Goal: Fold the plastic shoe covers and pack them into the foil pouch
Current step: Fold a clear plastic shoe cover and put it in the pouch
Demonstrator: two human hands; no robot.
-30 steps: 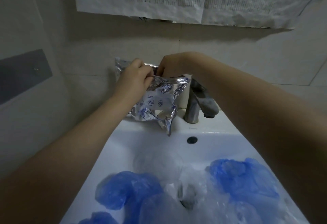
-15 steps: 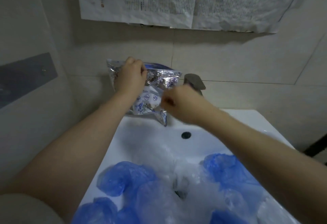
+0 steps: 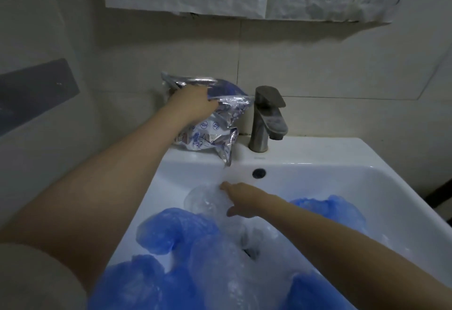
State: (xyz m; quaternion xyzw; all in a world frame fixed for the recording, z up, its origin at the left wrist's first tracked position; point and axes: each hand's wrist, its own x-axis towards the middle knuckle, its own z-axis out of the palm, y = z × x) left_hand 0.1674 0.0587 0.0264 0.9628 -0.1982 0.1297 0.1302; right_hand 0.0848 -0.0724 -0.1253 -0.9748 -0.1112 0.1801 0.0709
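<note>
The left hand [image 3: 193,106] grips the pouch [image 3: 215,123] at its open mouth, holding it upright on the sink [image 3: 305,155] ledge left of the tap [image 3: 267,119]. The right hand [image 3: 241,199], fingers loosely spread, touches a clear cover [image 3: 203,201] in the basin in front of the tap, holding nothing firmly yet. Blue covers [image 3: 176,229] lie nearer the viewer. These films look light, limp and slippery; pinching a bunched edge seems best. The left fingertips are hidden by foil, and the covers cannot be counted.
</note>
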